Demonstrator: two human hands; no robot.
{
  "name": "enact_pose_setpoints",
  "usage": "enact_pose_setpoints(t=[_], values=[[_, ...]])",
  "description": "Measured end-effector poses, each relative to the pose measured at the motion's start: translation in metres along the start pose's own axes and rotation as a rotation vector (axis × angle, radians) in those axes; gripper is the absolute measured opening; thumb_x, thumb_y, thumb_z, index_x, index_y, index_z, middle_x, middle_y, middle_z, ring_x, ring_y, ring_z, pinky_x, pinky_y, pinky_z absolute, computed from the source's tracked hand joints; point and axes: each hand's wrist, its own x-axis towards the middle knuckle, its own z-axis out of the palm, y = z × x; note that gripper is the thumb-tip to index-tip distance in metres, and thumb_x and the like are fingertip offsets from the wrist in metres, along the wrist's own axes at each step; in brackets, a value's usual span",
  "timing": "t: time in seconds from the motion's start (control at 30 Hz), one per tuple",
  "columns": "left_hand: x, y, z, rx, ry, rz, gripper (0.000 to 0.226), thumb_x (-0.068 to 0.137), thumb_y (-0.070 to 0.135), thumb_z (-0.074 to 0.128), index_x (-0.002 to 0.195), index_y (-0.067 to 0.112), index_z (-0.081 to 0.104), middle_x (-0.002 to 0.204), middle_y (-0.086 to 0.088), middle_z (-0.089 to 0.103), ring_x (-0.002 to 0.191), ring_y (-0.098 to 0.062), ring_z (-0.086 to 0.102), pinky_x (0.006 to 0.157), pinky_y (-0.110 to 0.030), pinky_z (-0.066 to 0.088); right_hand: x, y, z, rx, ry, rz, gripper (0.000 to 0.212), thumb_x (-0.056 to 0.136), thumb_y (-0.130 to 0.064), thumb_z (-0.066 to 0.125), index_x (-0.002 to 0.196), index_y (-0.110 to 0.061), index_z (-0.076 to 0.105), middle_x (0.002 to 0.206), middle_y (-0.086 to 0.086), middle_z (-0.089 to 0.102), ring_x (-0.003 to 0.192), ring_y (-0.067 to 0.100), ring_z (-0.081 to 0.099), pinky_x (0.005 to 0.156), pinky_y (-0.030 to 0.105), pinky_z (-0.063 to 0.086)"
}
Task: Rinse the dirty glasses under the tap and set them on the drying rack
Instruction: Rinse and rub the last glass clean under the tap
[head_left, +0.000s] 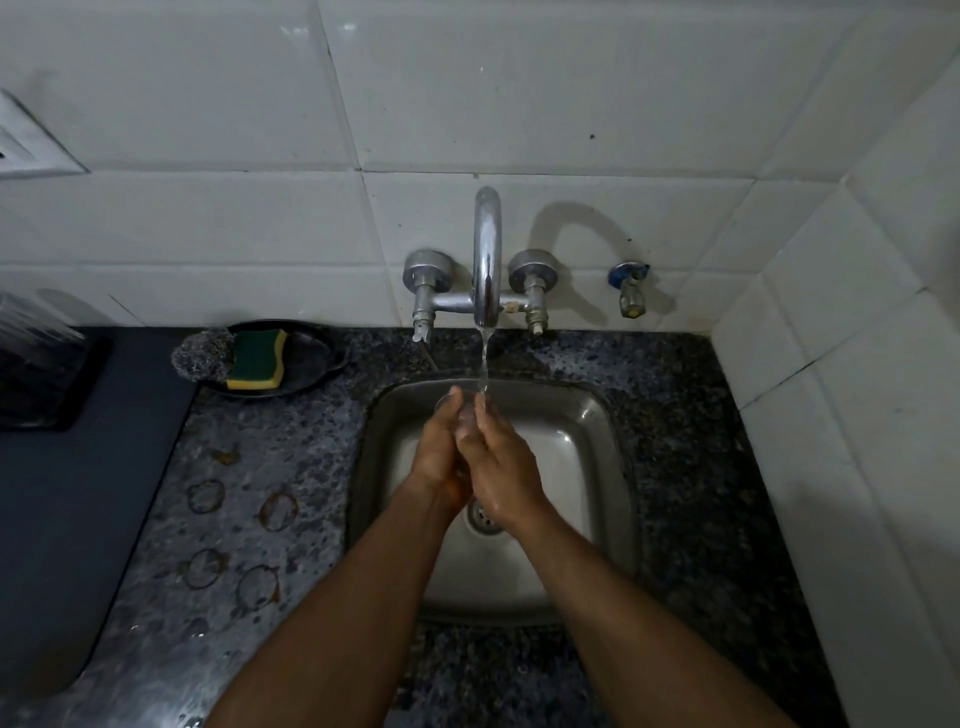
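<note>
We identify the setting as a home kitchen, at the washing-up corner. A stainless steel sink (582, 467) is set into a speckled dark granite counter (691, 441) at the centre of the frame. Above it, a chrome wall-mounted tap (487, 260) with two valves runs water into the basin. White glazed wall tiles (208, 104) cover the upper frame and the right side, meeting in a corner. At centre left, a black dish (311, 364) holds a green-and-yellow sponge (258, 360) and a steel scourer (202, 355). Brown ring stains (279, 510) mark the counter at lower left. We note a wall socket plate (31, 140) at upper left.
</note>
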Motion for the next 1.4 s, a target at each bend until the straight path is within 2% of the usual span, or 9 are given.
enact_pose_setpoints(t=[0.2, 0.4, 0.53, 0.63, 0.77, 0.93, 1.07, 1.23, 1.4], values=[[-0.004, -0.004, 0.002, 0.0, -0.105, -0.074, 0.059, 0.104, 0.055, 0.042, 0.091, 0.008, 0.074, 0.081, -0.015, 0.061, 0.05, -0.024, 0.052, 0.038, -0.024, 0.039, 0.032, -0.015, -0.019, 0.172, 0.101, 0.324, 0.035, 0.109, -0.041, 0.043, 0.108, -0.023, 0.073, 0.095, 0.011, 0.078, 0.074, 0.029, 0.076, 0.063, 0.045, 0.063], [0.006, 0.007, 0.011, -0.199, 0.077, -0.137, 0.063, 0.108, 0.049, 0.036, 0.094, 0.002, 0.075, 0.086, -0.017, 0.074, 0.082, -0.028, 0.073, 0.084, -0.04, 0.053, 0.006, -0.007, -0.014, 0.154, -0.012, -0.032, 0.042, 0.102, -0.026, 0.062, 0.144, -0.018, 0.06, 0.131, -0.002, 0.068, 0.114, 0.008, 0.065, 0.101, 0.029, 0.053], [0.01, 0.016, 0.028, -0.054, 0.24, -0.301, 0.062, 0.11, 0.046, 0.025, 0.094, -0.002, 0.06, 0.087, -0.023, 0.063, 0.079, -0.033, 0.057, 0.077, -0.041, 0.044, 0.012, -0.001, -0.024, 0.333, 0.115, 0.127, 0.029, 0.102, -0.022, 0.067, 0.131, -0.02, 0.071, 0.1, 0.002, 0.076, 0.067, 0.005, 0.066, 0.053, 0.021, 0.051], [0.01, 0.017, 0.039, -0.059, 0.258, -0.295, 0.056, 0.112, 0.038, 0.023, 0.092, 0.0, 0.058, 0.086, -0.021, 0.061, 0.079, -0.031, 0.057, 0.072, -0.038, 0.044, 0.025, -0.008, -0.026, 0.304, 0.255, 0.181, 0.022, 0.105, -0.029, 0.063, 0.108, -0.015, 0.079, 0.074, 0.002, 0.074, 0.053, 0.007, 0.058, 0.046, 0.022, 0.044], [0.013, 0.017, 0.043, -0.118, 0.221, -0.273, 0.05, 0.111, 0.036, 0.033, 0.092, 0.0, 0.061, 0.078, -0.02, 0.066, 0.088, -0.03, 0.064, 0.075, -0.04, 0.048, 0.014, -0.007, -0.033, 0.197, 0.15, 0.008, 0.045, 0.095, -0.024, 0.077, 0.138, -0.018, 0.067, 0.116, -0.002, 0.077, 0.093, 0.001, 0.072, 0.08, 0.021, 0.059], [0.004, 0.005, 0.013, -0.054, -0.039, -0.255, 0.058, 0.106, 0.057, 0.033, 0.099, 0.009, 0.066, 0.081, -0.015, 0.069, 0.059, -0.027, 0.065, 0.049, -0.031, 0.05, -0.006, -0.008, -0.05, 0.401, 0.094, 0.045, 0.03, 0.101, -0.012, 0.068, 0.129, -0.02, 0.072, 0.098, 0.005, 0.08, 0.058, 0.021, 0.071, 0.056, 0.033, 0.06], [-0.007, 0.009, -0.009, -0.024, -0.205, -0.197, 0.063, 0.107, 0.056, 0.032, 0.118, 0.008, 0.072, 0.105, -0.018, 0.073, 0.088, -0.029, 0.073, 0.069, -0.043, 0.063, -0.016, -0.007, -0.06, 0.289, -0.006, -0.089, 0.032, 0.088, -0.007, 0.082, 0.108, -0.03, 0.078, 0.146, -0.021, 0.058, 0.093, 0.019, 0.077, 0.064, 0.03, 0.062], [-0.011, 0.018, -0.006, 0.023, -0.184, -0.095, 0.057, 0.105, 0.052, 0.046, 0.126, 0.005, 0.072, 0.12, -0.019, 0.071, 0.101, -0.032, 0.07, 0.088, -0.045, 0.059, -0.023, -0.019, -0.044, -0.165, 0.051, -0.328, 0.094, 0.075, -0.018, 0.092, 0.152, -0.038, 0.041, 0.15, -0.022, 0.048, 0.103, 0.001, 0.065, 0.079, 0.022, 0.06], [-0.01, 0.037, -0.01, 0.047, -0.189, -0.084, 0.06, 0.099, 0.058, 0.051, 0.123, 0.006, 0.07, 0.099, -0.01, 0.068, 0.084, -0.024, 0.067, 0.077, -0.038, 0.056, -0.028, -0.02, -0.041, -0.409, -0.052, -0.647, 0.039, 0.08, -0.027, 0.085, 0.113, -0.03, 0.064, 0.161, -0.024, 0.04, 0.1, 0.002, 0.07, 0.083, 0.023, 0.059]])
